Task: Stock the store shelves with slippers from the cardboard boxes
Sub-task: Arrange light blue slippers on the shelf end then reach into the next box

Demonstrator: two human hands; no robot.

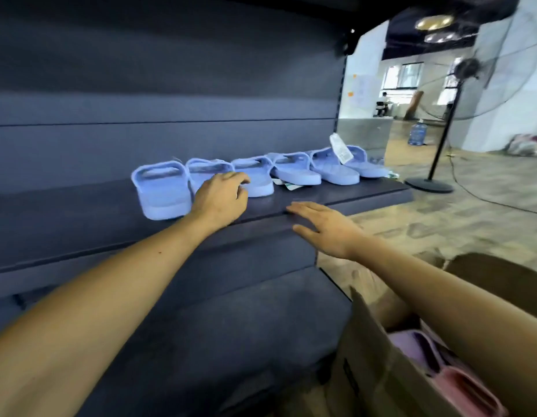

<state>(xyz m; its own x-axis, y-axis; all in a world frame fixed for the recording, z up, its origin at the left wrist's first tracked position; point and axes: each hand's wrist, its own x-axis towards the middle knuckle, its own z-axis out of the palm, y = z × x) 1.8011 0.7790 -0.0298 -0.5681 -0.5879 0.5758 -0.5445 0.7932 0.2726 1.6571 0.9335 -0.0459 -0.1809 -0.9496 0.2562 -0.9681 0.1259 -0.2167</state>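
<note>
Several light blue slippers stand in a row on the dark shelf (pixel 80 224), from the leftmost slipper (pixel 160 191) to the rightmost one (pixel 366 167), which carries a white tag (pixel 340 147). My left hand (pixel 220 200) reaches over the shelf, its curled fingers on the second slipper (pixel 207 171) from the left. My right hand (pixel 324 225) hovers flat, fingers straight, at the shelf's front edge and holds nothing. The open cardboard box (pixel 369 365) sits at the lower right with purple (pixel 411 347) and pink slippers (pixel 465 392) inside.
A lower dark shelf (pixel 231 326) runs under the stocked one. To the right, a standing fan (pixel 441 127) stands on the floor with its round base (pixel 428 185) near the shelf end. A blue water jug (pixel 417 134) stands farther back.
</note>
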